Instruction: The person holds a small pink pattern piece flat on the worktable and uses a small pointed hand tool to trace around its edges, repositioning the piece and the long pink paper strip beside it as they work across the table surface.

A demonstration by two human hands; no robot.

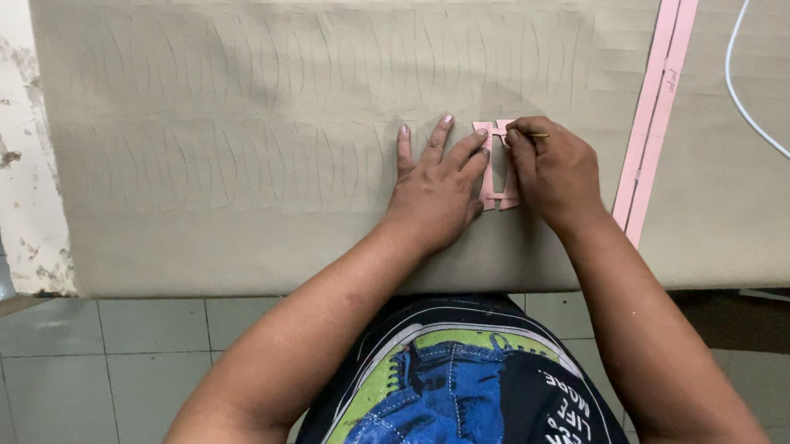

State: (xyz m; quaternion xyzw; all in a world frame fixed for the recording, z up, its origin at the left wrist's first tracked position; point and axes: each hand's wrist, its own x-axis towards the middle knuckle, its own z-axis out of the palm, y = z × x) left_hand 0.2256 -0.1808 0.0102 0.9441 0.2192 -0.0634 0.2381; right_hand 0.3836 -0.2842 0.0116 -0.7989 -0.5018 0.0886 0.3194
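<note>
A small pink cut-out template [495, 164] lies on the olive-grey sheet [259, 143] that covers the table. My left hand [436, 183] rests flat on the sheet, fingers spread, with its index and middle fingertips pressing the template's left side. My right hand [552, 169] sits just right of the template and pinches a thin pen or marker [534, 134], whose tip touches the template's top edge. The sheet carries rows of faint traced outlines.
A long pink strip [655, 102] lies on the sheet to the right of my right hand. A white cable [765, 131] curves across the far right. The table's worn white edge [4, 121] is at the left, grey floor tiles below.
</note>
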